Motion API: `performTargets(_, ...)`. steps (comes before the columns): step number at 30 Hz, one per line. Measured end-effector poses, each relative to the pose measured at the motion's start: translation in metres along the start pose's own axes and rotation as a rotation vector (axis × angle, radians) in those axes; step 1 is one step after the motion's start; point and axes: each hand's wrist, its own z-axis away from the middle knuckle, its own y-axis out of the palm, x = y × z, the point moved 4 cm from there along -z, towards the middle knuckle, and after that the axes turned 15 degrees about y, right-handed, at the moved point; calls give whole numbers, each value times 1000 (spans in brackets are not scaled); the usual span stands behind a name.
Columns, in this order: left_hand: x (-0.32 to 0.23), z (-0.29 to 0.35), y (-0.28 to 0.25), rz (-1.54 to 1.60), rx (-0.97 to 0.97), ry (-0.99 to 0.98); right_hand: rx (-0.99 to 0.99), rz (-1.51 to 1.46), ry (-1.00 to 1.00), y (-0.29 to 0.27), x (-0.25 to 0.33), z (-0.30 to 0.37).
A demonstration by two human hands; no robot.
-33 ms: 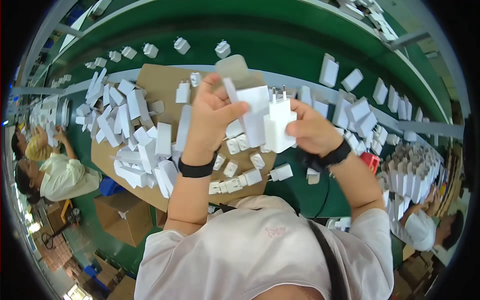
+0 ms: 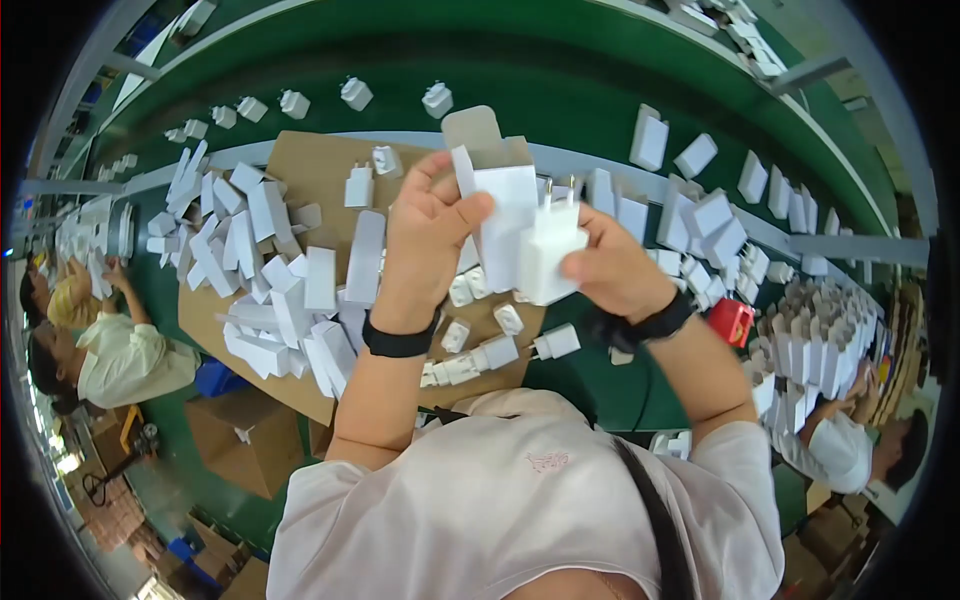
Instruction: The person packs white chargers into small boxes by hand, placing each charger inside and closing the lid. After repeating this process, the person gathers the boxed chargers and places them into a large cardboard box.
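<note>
My left hand (image 2: 425, 235) grips a small white carton (image 2: 508, 215), its thumb on the front and its top flaps standing up. The carton's upper end is open. Close beside it, my right hand (image 2: 615, 262) pinches a white two-pin charger (image 2: 553, 250) between thumb and fingers, pins pointing up. The charger overlaps the carton's lower right side in view; whether they touch I cannot tell. Below the hands, several more white chargers (image 2: 497, 352) lie on a brown cardboard sheet (image 2: 300, 150).
A heap of white cartons (image 2: 240, 225) covers the cardboard's left side. Single chargers (image 2: 355, 93) stand in a row along the green belt (image 2: 540, 90). To the right are more cartons (image 2: 700, 215), a red object (image 2: 731, 322) and upright open cartons (image 2: 815, 340). Other people (image 2: 120, 350) work on both sides.
The carton in my left hand shows its upper opening more clearly, flaps spread. My right hand and the charger have shifted slightly left and down, toward the carton.
</note>
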Motion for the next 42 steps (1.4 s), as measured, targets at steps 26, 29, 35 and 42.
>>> performTargets(26,10,78,50,-941,591,307,-730,1271,-637,45,34,98)
performTargets(29,16,75,41,-727,513,238,-793,1142,-725,28,35,108)
performTargets(35,21,60,51,-790,511,260,-584,1244,-590,17,22,75)
performTargets(42,20,34,48,-695,443,226,-368,715,-402,-15,25,29)
